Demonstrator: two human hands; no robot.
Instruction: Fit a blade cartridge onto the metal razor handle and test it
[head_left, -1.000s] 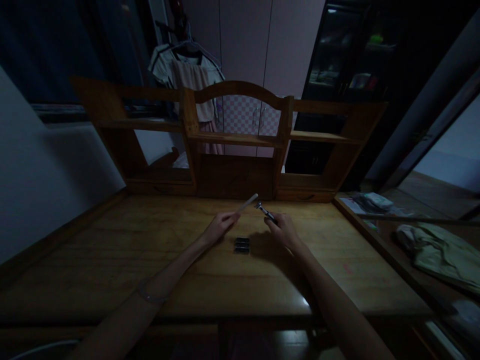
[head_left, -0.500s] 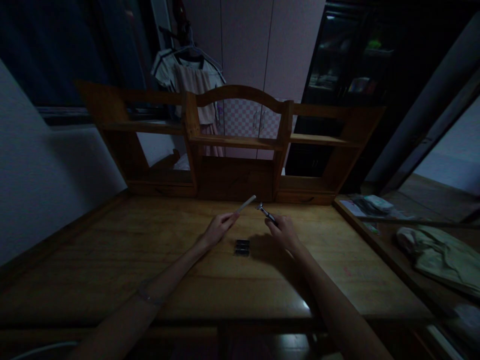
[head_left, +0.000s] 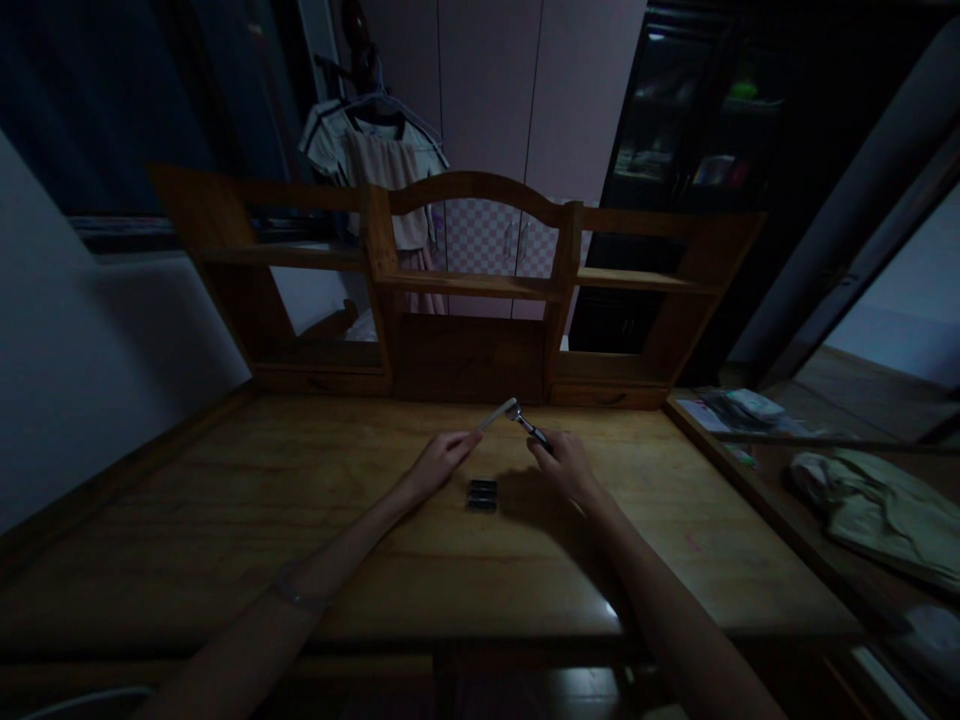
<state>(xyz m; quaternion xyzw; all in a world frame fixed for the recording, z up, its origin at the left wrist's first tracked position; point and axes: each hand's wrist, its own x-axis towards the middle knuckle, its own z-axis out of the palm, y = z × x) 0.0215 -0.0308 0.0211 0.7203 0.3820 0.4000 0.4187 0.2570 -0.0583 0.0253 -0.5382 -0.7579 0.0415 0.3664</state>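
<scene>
My left hand (head_left: pixel 442 460) is closed around the lower end of a slim white toothbrush-like stick (head_left: pixel 495 415), which slants up to the right. Its bristles, if it has any, are too small to make out. In my right hand (head_left: pixel 564 464) a razor (head_left: pixel 533 430) with a black and silver handle is gripped, its head pointing up and left. The stick's far end meets the razor head, apparently touching it. Below and between both hands, a small pack of black razor cartridges (head_left: pixel 481 495) lies on the wooden desk (head_left: pixel 315 480).
A wooden shelf unit (head_left: pixel 469 285) with small drawers stands along the desk's back edge. On the lower surface at right lie a greenish cloth (head_left: pixel 885 510) and some packets (head_left: pixel 754 405). Clothes (head_left: pixel 386 160) hang behind the shelf, and the room is dim.
The white stick and the razor have come together: the stick's tip was apart from the razor head and now meets it. The cartridges stay in place on the desk.
</scene>
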